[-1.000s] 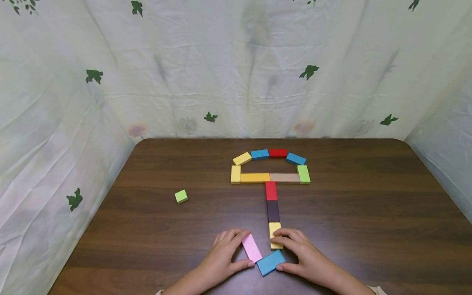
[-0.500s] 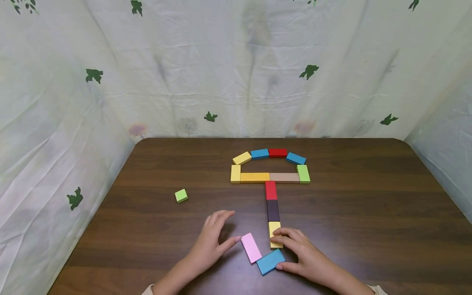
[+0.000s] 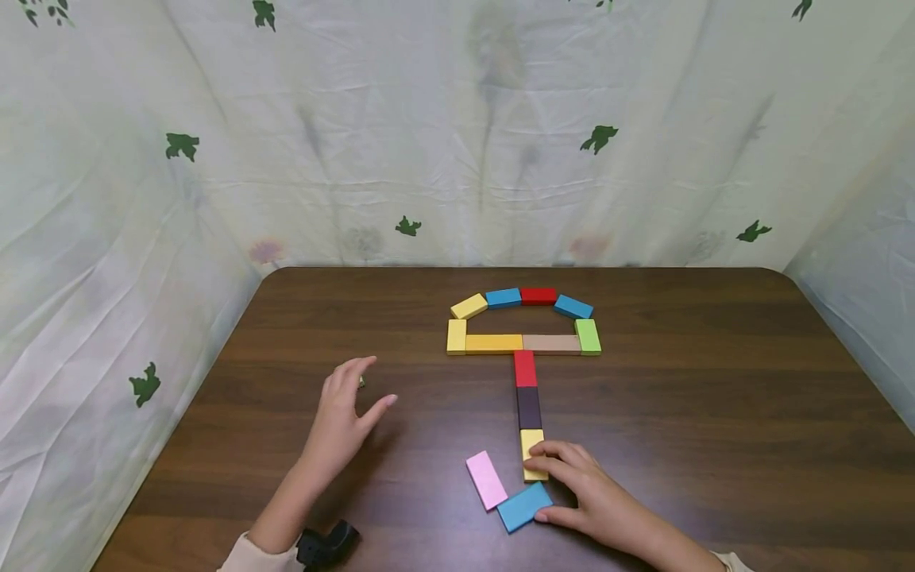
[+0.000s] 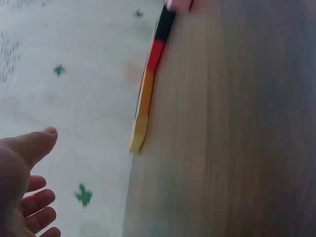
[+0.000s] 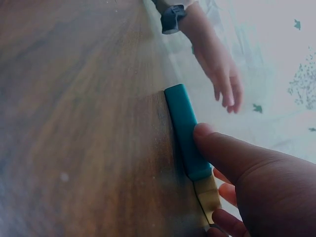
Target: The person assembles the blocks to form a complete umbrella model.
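Note:
My left hand (image 3: 339, 421) hovers over the left part of the table, thumb and fingers apart, holding nothing. It hides most of a small green block (image 3: 361, 382). My right hand (image 3: 586, 492) rests at the near end of a column of blocks. Its fingers touch the yellow block (image 3: 532, 442), while the thumb touches the near right side of the blue block (image 3: 524, 508), as the right wrist view also shows on that blue block (image 5: 186, 131). A pink block (image 3: 486, 480) lies slanted, its lower end against the blue one, untouched by either hand.
The column continues away through a dark block (image 3: 527, 407) and a red block (image 3: 525, 369). Beyond it, an orange block (image 3: 494, 344) and a beige block (image 3: 551, 344) form the base of an arch of several coloured blocks. A patterned cloth (image 3: 457, 159) hangs behind the table (image 3: 715, 413).
My left hand has let go of the pink block and moved left and away, over the small green block. The right hand and the laid blocks have stayed in place.

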Available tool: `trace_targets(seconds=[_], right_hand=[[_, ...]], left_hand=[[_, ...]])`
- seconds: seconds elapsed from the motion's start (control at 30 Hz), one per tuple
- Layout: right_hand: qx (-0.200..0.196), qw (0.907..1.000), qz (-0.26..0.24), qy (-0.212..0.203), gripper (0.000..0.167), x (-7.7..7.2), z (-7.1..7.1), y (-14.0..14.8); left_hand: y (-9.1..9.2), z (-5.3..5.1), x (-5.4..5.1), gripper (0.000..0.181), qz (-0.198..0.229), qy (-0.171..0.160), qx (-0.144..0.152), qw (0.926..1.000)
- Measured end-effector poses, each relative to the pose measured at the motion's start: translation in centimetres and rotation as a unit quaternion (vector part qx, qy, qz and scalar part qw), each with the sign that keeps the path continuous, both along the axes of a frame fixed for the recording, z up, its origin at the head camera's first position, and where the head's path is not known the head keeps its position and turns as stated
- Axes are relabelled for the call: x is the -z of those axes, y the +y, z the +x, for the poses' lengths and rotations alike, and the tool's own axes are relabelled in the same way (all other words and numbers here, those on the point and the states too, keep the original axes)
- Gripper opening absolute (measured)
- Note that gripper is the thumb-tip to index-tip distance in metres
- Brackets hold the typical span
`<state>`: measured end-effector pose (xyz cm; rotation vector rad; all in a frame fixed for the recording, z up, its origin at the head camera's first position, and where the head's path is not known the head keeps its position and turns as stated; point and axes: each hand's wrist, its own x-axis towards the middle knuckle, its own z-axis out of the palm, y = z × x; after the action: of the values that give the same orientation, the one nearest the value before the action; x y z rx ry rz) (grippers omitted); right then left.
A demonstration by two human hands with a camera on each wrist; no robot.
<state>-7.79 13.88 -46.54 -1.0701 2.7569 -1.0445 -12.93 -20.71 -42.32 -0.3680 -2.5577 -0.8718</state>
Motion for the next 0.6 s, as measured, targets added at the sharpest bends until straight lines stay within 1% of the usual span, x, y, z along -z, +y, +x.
trace_targets(seconds=[0.13, 0.27, 0.33, 0.5, 0.6], right_hand=[[-0.005, 0.9998, -0.008, 0.018, 0.050, 0.1, 0.0, 0.0], [-0.007, 0.9996, -0.011, 0.024, 0.050, 0.1, 0.0, 0.0], [-0.007, 0.9997, -0.012, 0.021, 0.051, 0.1, 0.0, 0.0], [-0.004, 0.9998, -0.011, 0.015, 0.050, 0.0, 0.0, -0.1], [-0.005, 0.9996, -0.014, 0.023, 0.050, 0.1, 0.0, -0.1]], left_hand=[[-1.5, -0.7, 0.2, 0.060, 0.002, -0.003, -0.015, 0.9999], [-2.5, -1.2, 0.6, 0.060, -0.001, -0.008, -0.023, 0.9997], [-2.9, -1.3, 0.8, 0.060, -0.002, -0.017, -0.026, 0.9995], [-3.9, -1.6, 1.4, 0.060, -0.001, -0.052, -0.031, 0.9982], [-4.4, -1.8, 1.7, 0.060, -0.001, -0.078, -0.031, 0.9965]])
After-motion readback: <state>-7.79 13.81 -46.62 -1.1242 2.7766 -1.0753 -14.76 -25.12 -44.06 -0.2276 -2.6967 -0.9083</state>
